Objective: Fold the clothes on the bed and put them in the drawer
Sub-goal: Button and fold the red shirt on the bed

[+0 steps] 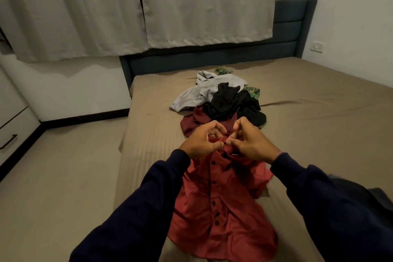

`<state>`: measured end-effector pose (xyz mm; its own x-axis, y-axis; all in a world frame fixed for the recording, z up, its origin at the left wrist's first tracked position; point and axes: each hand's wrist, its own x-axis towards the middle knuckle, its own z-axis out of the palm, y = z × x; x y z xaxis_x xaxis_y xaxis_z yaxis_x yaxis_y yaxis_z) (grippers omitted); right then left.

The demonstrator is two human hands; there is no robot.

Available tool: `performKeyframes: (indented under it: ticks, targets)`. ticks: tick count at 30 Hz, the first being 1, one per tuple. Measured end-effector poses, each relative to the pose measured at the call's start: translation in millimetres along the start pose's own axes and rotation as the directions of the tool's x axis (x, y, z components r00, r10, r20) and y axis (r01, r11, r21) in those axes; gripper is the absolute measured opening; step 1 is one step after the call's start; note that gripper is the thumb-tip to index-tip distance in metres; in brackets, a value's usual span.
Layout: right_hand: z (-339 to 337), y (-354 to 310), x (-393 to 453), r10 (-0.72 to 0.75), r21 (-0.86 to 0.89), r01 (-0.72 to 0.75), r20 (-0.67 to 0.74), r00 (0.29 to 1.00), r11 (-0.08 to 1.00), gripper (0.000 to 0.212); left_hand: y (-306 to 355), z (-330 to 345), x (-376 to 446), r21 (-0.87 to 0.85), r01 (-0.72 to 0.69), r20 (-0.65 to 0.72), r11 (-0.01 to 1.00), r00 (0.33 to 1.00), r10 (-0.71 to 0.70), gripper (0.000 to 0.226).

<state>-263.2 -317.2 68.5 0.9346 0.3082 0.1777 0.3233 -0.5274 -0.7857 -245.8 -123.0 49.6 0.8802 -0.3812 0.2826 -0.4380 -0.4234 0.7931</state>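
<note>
L hand [203, 140] + R hand [249, 141] both pinching collar of red shirt [217, 204], spread button-side up on bed [319, 117] nr front edge; looks light, limp, wrinkle-prone — best held at collar/shoulders; unfolded pile [221, 98] just beyond.

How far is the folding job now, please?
Nothing looks folded yet. In hand: left hand and right hand pinch the collar of the red shirt, spread on the bed. Left: the grey, black and green clothes lie piled behind.
</note>
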Motion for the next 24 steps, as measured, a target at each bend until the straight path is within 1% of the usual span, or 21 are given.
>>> performKeyframes:
  ticks: [3,7,12,17,21,24]
  targets:
    - [2.6,3.4,-0.2,0.032,0.046,-0.031,-0.013,0.999,0.998,0.035,-0.9,-2.2,-0.6,-0.009,0.0,0.033,1.0,0.999,0.001,0.03]
    - [5.9,3.9,-1.1,0.056,0.062,-0.055,-0.01,0.998,0.997,0.038,-5.6,-2.4,-3.1,-0.03,0.014,0.045,0.999,0.999,-0.013,0.031]
    - [4.7,2.8,0.3,0.054,0.035,-0.053,-0.016,0.998,0.998,0.041,-7.8,-2.3,-3.3,-0.059,0.043,0.054,0.997,0.998,-0.04,0.032]
    - [6.5,10.5,-0.8,0.05,0.102,-0.044,-0.057,0.997,0.994,0.042,-8.1,-2.1,0.4,-0.014,0.052,0.058,0.999,0.997,-0.051,0.031]
    - [6.1,9.4,-2.9,-0.021,0.006,0.022,-0.065,0.998,1.0,0.043,-10.2,0.0,1.3,0.032,0.072,0.055,0.997,0.996,-0.074,0.028]
    - [5.2,10.3,-2.1,-0.087,-0.067,0.083,-0.064,0.994,0.994,0.044,-12.8,-0.8,2.2,0.086,0.059,0.049,0.995,0.997,-0.063,0.025]
